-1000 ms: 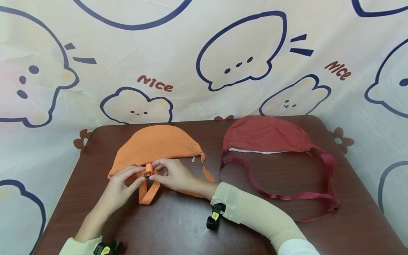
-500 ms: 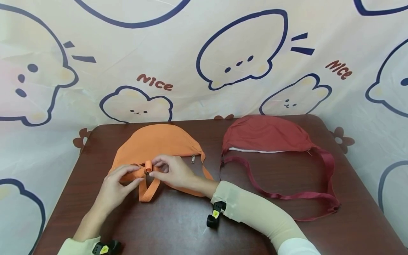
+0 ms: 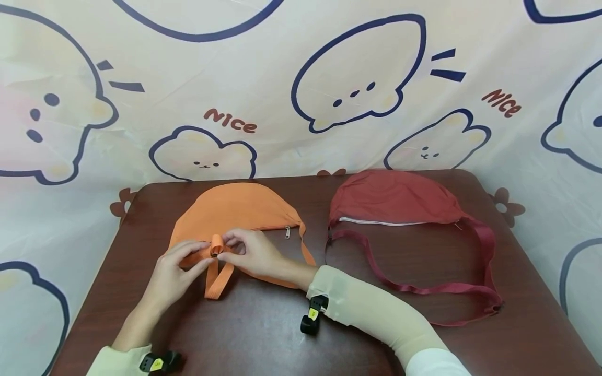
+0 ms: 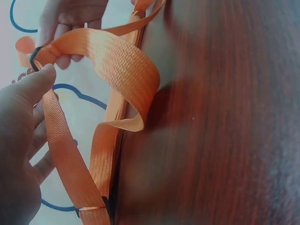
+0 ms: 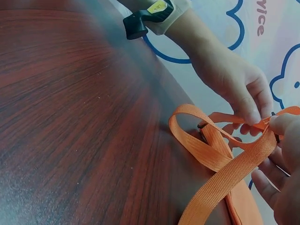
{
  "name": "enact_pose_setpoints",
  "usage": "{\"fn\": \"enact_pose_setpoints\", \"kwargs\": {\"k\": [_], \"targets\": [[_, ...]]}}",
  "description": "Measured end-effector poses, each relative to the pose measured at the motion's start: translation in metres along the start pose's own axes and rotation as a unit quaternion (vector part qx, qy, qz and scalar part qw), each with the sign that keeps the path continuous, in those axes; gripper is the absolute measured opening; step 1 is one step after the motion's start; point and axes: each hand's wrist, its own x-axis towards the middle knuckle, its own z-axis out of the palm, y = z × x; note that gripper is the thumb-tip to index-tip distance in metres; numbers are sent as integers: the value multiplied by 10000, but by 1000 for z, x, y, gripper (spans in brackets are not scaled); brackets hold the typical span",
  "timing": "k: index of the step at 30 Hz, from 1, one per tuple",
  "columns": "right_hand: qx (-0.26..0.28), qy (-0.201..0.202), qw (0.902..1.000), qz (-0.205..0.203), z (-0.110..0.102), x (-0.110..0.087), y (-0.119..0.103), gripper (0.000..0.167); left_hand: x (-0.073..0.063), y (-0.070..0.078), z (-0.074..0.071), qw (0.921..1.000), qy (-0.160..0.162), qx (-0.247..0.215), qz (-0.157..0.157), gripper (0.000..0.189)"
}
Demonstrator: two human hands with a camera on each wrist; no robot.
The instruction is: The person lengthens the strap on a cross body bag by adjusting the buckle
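An orange waist bag [image 3: 240, 209] lies on the table, its webbing strap [image 4: 124, 65] lifted and twisted in front. A small dark slider buckle [image 4: 34, 59] sits on the strap, and a short loop of webbing [image 3: 217, 243] sticks up from it. My left hand [image 3: 176, 269] pinches the strap just left of the slider with thumb and fingers. From the other side, my right hand [image 3: 256, 251] pinches the strap at the slider, its other fingers bent. A strap fold [image 3: 218, 284] hangs below both hands. The bag's zipper pull [image 3: 288, 232] shows to the right.
A dark red waist bag [image 3: 395, 198] with a white zipper lies to the right, its strap [image 3: 423, 289] curving toward the front. The brown table [image 3: 263, 334] meets a patterned cloth [image 3: 273, 78] behind. Black wrist cameras [image 3: 310, 316] sit on both sleeves.
The webbing loop at the slider has shifted slightly up and left along with the right fingertips. My left fingers moved off along the strap, then back close to the slider.
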Motion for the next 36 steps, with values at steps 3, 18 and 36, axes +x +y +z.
{"fn": "enact_pose_setpoints", "kwargs": {"k": [3,18,36], "targets": [[-8,-63,10000,-16,2,2,2,30,-1,1,0,10000,18,-72,-36,42],[140,3,9999,30,6,5,2,28,-10,-11,-4,9970,-111,757,-149,51],[454,89,9988,185,13,9,4,30,-13,-14,-5,9981,103,578,-200,43]]}}
